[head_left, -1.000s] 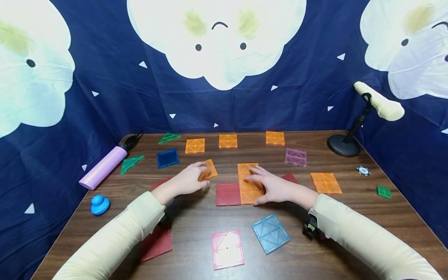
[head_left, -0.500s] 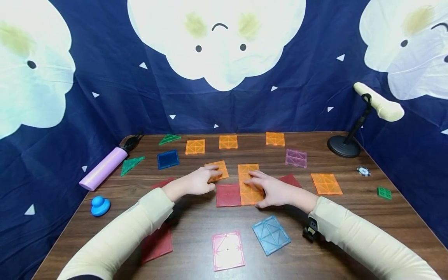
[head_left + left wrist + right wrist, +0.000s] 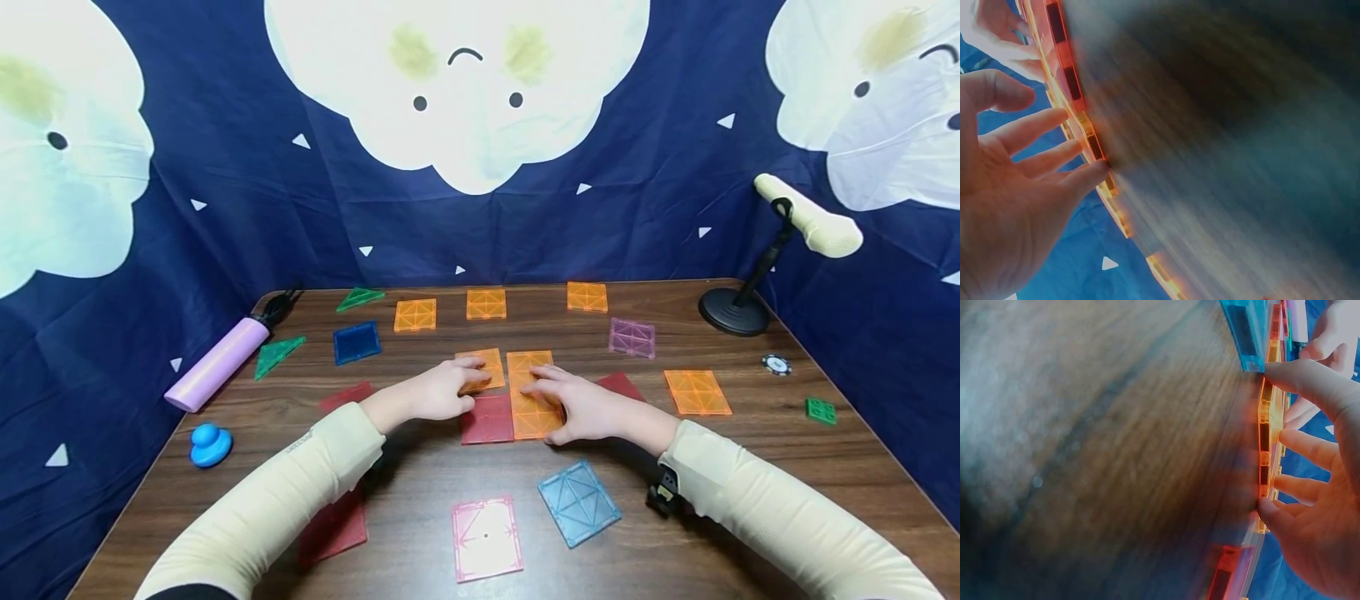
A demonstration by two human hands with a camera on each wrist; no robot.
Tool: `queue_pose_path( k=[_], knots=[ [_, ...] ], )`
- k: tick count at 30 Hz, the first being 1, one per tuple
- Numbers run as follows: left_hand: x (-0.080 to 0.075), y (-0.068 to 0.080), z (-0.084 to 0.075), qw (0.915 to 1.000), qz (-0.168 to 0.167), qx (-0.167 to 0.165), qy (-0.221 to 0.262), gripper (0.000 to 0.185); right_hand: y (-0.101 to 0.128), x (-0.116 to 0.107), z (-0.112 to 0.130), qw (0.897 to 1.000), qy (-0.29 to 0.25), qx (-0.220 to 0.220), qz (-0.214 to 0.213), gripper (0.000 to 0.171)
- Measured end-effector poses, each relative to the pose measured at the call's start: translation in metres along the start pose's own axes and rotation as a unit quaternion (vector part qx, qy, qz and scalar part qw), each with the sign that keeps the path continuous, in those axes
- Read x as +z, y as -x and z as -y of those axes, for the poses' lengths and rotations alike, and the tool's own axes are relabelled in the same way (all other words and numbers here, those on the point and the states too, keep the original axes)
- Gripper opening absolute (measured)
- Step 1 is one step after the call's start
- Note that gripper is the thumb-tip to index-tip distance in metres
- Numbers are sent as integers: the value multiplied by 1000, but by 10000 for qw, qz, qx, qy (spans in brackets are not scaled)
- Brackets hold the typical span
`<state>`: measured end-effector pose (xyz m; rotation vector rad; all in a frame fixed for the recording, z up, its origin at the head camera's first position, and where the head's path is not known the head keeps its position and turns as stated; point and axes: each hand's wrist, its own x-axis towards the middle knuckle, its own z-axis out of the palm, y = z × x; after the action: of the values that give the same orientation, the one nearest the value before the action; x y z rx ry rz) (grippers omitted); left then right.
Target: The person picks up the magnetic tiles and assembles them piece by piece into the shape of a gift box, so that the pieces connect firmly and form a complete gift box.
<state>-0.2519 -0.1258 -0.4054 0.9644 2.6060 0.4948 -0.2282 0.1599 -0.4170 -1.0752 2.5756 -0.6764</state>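
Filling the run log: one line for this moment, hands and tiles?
left hand: touches orange square tile | right hand: rests flat on joined orange tiles | red tile: adjoins them | surface: wooden table

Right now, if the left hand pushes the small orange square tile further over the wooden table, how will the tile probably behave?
The orange square tile looks like a thin, flat, rigid plastic frame, so it would probably slide without bending or rolling. It lies flat on the smooth wooden table, so tipping seems unlikely. The left hand moves it with fingertips only, so it is probably light.
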Motion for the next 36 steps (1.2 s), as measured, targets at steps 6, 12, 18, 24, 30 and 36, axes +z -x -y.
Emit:
queue_pose_path(
  k=[6,12,18,24,30,36],
  knots=[
    [5,1,-4,9998,-49,177,37,53,-1,1,0,10000,-17,-29,-6,73],
    [10,5,-10,9997,-145,154,-119,54,1,-1,-4,9999,-88,-139,-12,71],
    [17,10,-25,9989,-166,293,-321,65,16,-18,-19,9981,-29,-345,-518,61],
    [27,6,-35,9958,-109,496,-765,72,42,-35,-41,9953,199,-195,-929,55],
    [28,6,-37,9935,-149,491,-1016,68,66,-43,-55,9985,225,-97,-496,64],
    [27,6,-36,9931,-217,579,-992,68,69,-40,-60,9971,580,-244,-430,62]
  ],
)
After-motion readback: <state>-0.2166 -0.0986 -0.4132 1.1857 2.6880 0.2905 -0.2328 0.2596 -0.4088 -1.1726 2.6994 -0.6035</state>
